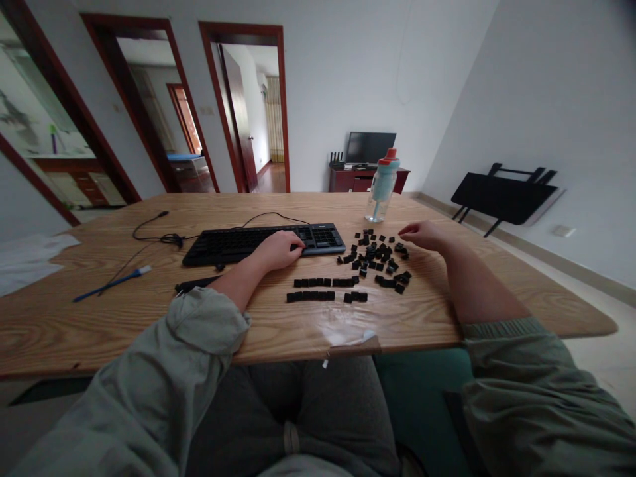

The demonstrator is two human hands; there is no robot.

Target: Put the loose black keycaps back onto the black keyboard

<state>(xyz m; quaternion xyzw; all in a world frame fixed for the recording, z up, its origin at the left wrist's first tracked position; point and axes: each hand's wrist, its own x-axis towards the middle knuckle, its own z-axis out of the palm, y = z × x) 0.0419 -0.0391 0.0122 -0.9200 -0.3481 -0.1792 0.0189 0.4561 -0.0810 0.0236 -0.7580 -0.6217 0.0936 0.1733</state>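
Note:
A black computer keyboard (258, 241) lies across the middle of the table. My left hand (281, 250) rests over its right half, fingers curled and bunched close to the keys; whatever they hold, if anything, is hidden. To the right is a scattered heap of loose black keycaps (380, 252). At the heap's right edge, my right hand (422, 235) hovers low or touches the table with its fingertips pressed together; I cannot make out anything between them. Nearer to me, more keycaps (311, 296) sit in two short rows.
A clear bottle (380, 195) with a red lid stands behind the keycaps. Left of the keyboard lie its coiled cable (171, 239), a blue brush (112, 285) and white crumpled plastic (30, 262). A dark bar-shaped piece (193, 285) is partly covered by my left forearm.

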